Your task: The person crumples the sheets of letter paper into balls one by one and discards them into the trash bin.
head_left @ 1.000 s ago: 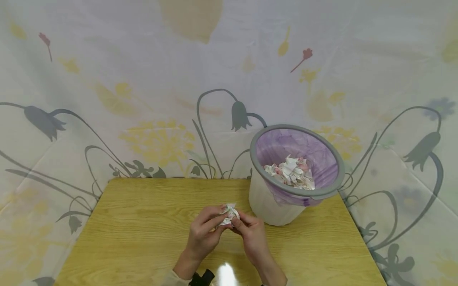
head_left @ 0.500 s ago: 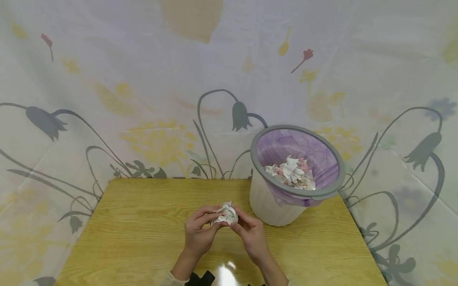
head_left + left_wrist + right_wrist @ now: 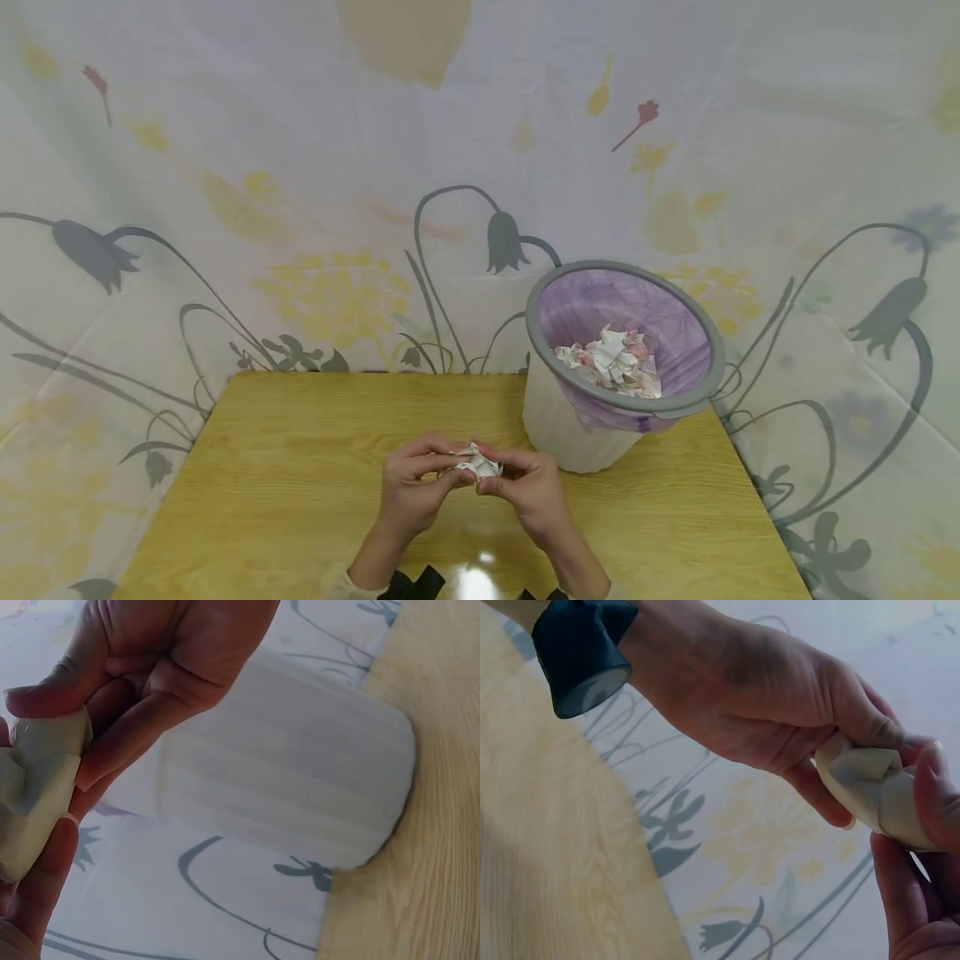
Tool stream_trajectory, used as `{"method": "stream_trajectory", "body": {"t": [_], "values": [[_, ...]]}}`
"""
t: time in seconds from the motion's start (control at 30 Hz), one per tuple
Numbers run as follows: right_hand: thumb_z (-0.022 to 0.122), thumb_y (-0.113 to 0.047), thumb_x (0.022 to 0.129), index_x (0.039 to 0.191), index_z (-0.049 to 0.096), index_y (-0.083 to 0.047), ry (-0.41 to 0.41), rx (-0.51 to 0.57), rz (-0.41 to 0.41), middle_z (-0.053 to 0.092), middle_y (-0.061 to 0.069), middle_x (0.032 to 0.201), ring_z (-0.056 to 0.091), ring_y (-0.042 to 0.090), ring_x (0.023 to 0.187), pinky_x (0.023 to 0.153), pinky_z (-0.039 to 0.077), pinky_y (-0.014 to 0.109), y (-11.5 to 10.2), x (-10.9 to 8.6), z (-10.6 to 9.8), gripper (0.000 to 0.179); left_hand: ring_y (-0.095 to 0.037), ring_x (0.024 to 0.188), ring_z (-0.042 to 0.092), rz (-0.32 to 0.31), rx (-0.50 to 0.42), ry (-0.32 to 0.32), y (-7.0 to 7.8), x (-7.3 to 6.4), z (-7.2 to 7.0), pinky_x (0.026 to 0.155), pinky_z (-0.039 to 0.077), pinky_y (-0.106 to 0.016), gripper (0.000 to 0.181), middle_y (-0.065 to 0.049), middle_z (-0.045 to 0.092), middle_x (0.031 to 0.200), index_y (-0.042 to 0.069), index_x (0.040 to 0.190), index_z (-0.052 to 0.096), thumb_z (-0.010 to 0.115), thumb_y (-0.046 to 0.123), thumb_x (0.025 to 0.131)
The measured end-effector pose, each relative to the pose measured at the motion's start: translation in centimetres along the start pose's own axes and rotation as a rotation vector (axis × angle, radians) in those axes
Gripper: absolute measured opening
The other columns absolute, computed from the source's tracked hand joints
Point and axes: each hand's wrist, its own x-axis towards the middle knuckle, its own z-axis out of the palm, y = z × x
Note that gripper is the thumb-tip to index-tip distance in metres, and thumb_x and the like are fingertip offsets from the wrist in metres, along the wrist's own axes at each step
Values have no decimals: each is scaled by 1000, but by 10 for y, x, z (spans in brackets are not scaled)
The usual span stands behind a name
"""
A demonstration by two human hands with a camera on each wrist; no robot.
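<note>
Crumpled white paper (image 3: pixel 478 465) is held between both hands, low in the middle of the head view. My left hand (image 3: pixel 408 492) pinches its left side between thumb and fingers, and my right hand (image 3: pixel 538 498) pinches the right side the same way. Close up in the left wrist view, the paper (image 3: pixel 41 787) looks like a smooth, folded wad with fingertips pressing its edges. The right wrist view shows the wad (image 3: pixel 866 791) gripped from both ends, with overlapping folds on its surface. Part of it is hidden behind the fingers.
A white trash bin (image 3: pixel 570 433) with a grey rim and a purple liner (image 3: pixel 675 350) stands just right of and behind the hands. Crumpled paper scraps (image 3: pixel 615 362) lie inside it. The wooden table (image 3: pixel 300 450) ends at a flower-patterned curtain (image 3: pixel 315 167).
The fingers have shifted on the paper, and the wad appears flatter and smaller than half a second ago. Both hands remain in nearly the same place; the bin has not moved.
</note>
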Motion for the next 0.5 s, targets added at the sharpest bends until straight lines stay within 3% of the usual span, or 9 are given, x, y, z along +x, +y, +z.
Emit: {"method": "stream_trajectory", "body": {"t": [0.13,0.23,0.4,0.5], "values": [[76,-4,83,113,70,5,26,-30,-14,71,7,115,68,21,105,81,57,27,2,-1,1,32,-26,80,71,-2,-16,10,-4,-3,1,61,58,-24,13,-21,69,87,-7,86,75,79,3,79],[74,-1,84,113,67,12,32,-52,-35,70,7,117,68,22,106,81,57,28,2,1,1,33,-25,85,71,-48,-20,21,-5,-5,1,61,58,-24,16,-23,68,91,-7,90,73,79,2,78],[74,0,84,115,67,10,20,-70,-59,69,8,120,65,21,112,80,57,28,0,4,0,34,-20,105,66,-182,-8,15,-2,-7,-1,63,59,-28,38,-23,67,109,-8,112,65,79,3,78],[74,2,84,117,65,13,21,-87,-53,68,7,121,65,20,113,81,57,29,0,3,-2,37,-18,108,65,-201,25,-20,-2,-7,-2,62,59,-28,45,-24,66,116,-6,121,65,78,6,80]]}}
